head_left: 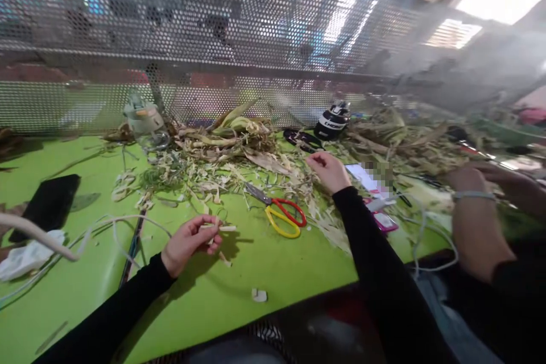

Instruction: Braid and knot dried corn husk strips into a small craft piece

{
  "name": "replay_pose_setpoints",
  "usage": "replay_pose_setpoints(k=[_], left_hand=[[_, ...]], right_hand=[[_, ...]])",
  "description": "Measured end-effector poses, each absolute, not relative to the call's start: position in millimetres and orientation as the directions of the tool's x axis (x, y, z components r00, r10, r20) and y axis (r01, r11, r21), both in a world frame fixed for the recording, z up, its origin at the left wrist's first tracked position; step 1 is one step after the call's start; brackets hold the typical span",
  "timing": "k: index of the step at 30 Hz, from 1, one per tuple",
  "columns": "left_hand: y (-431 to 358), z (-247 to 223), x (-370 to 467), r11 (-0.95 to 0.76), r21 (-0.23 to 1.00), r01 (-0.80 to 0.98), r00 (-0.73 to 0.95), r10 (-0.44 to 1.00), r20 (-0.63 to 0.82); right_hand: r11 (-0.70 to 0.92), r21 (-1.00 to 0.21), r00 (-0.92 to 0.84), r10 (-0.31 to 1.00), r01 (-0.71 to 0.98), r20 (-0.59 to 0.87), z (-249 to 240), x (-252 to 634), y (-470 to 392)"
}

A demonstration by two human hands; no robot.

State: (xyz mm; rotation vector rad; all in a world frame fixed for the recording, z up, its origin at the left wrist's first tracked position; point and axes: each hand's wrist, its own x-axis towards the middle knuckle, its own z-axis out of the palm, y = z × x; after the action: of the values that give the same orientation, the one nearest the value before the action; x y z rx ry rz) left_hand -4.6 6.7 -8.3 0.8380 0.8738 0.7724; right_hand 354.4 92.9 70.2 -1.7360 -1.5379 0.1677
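Left hand [193, 242], low at near left, has thumb and fingers pinched together on pale strips [228, 228] above the tabletop; the fingers cover part of them. Right hand [329, 173] reaches out at the edge of the scraps, fingers bunched; whether they grip anything cannot be told. Largest is the perforated metal screen [256, 17] across the far side, the scene behind it blurred. Next comes the green tabletop [298, 276], cut off at left. At right, another person's arm [475, 222] runs off the edge, its hand blurred. A heap of dry husks [213, 145] lies at far centre. Just right of it, the black bottle [331, 125] bears white-banded capitals, seemingly starting "EM", the rest illegible. A clear bottle [147, 124] stands far left. Nearer left lies a dark phone [49, 205]. Scissors [268, 202] with red and yellow handles lie between the hands. Right of the right hand, a lit screen [360, 176] is partly pixelated, its text unreadable. Smallest, a white scrap [259, 295] lies near the front edge.
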Motion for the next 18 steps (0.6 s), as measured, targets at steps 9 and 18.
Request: replay_pose_setpoints(k=[9,18], left_hand=[[7,-17,-3,0.285,0.946,-0.155,0.379,0.901,-0.210],[3,-13,0,0.173,0.984,-0.034,0.411,0.900,-0.144]], right_hand=[[-0.010,-0.421,0.129,0.958,0.907,0.256,40,334,121],[-0.061,-0.400,0.123,0.984,0.915,0.131,27,297,159]])
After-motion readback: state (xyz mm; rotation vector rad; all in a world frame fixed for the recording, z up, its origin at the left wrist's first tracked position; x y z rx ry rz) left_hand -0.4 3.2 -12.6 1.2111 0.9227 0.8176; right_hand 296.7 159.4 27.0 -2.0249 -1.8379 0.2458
